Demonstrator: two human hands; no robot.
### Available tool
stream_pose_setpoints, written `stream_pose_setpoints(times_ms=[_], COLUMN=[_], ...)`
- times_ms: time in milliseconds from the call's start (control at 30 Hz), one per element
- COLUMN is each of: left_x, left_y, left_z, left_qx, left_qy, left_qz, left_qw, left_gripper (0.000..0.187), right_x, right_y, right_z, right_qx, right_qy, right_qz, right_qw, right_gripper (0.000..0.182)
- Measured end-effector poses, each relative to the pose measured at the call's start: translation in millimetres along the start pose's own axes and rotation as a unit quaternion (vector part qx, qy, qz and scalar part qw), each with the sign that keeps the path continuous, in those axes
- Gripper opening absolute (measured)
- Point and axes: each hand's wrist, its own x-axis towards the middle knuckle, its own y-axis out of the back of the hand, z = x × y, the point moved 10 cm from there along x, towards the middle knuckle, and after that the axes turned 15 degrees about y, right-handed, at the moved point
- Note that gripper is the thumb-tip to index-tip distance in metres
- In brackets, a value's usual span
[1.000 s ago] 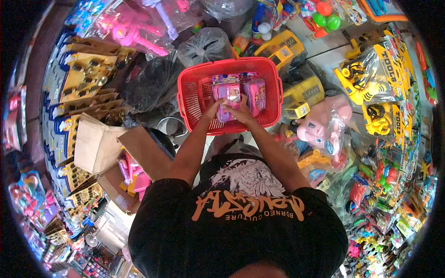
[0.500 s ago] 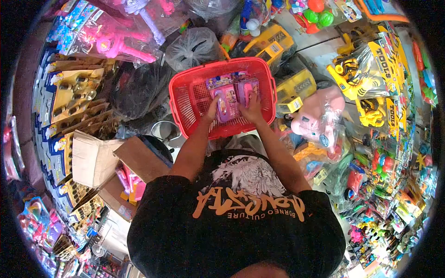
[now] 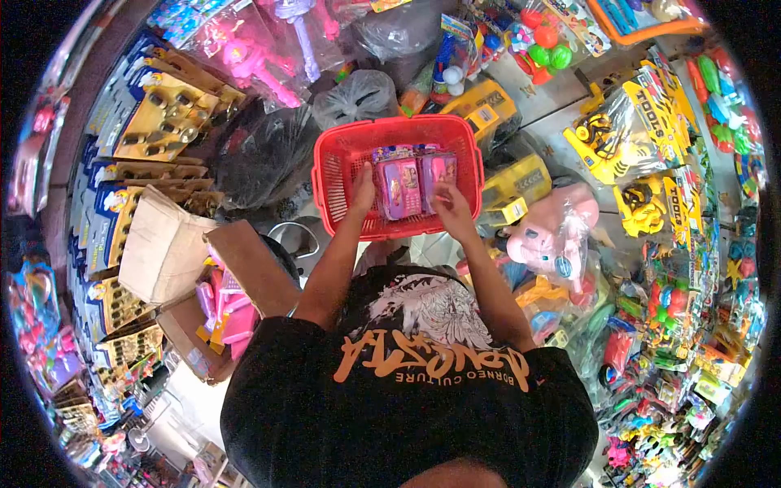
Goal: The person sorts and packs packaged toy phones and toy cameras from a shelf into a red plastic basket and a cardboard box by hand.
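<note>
My left hand (image 3: 364, 191) is spread with its palm inward, just beside the left pink-purple toy pack (image 3: 400, 189); my right hand (image 3: 452, 205) is loosely curled at the lower part of the right toy pack (image 3: 440, 173), grip undetermined. Both packs lie side by side in the red basket (image 3: 334, 167). I judge light, level pressure from both sides best for squaring them without creasing the wrapping.

One red basket (image 3: 327, 183) and two uppermost purple packs (image 3: 401, 189) can be seen.
</note>
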Motion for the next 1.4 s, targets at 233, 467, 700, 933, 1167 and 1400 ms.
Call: stream_pose_setpoints(times_ms=[233, 467, 700, 933, 1167, 1400], left_x=[-190.0, -242.9, -298.7, -313.5, -379.0, -366.8], left_y=[-26.8, -99.2, -49.3, 50.6, 126.5, 205.1], left_z=[112.8, -6.1, -267.5, -354.6, -339.6, -374.3], left_qx=[0.105, 0.235, 0.436, 0.343, 0.468, 0.447], left_qy=[-0.325, -0.221, 0.018, 0.051, 0.154, 0.147], left_qz=[0.093, -0.176, -0.391, -0.195, -0.098, -0.057], left_qw=[0.935, 0.93, 0.81, 0.917, 0.865, 0.881], left_gripper=[0.024, 0.027, 0.046, 0.048, 0.053, 0.064], right_x=[-87.5, -262.0, -427.3, -481.3, -463.9, -440.9], right_y=[-20.3, -56.3, -111.3, -127.3, -169.0, -192.7], right_z=[-13.6, 99.0, 91.8, 104.6, 78.5, 86.3], right_qx=[0.171, -0.011, 0.154, 0.115, 0.044, 0.004], right_qy=[-0.024, -0.133, -0.198, -0.394, -0.408, -0.417], right_qz=[-0.09, -0.373, -0.521, -0.555, -0.62, -0.622], right_qw=[0.981, 0.918, 0.816, 0.723, 0.669, 0.663], right_gripper=[0.032, 0.05, 0.051, 0.055, 0.057, 0.066])
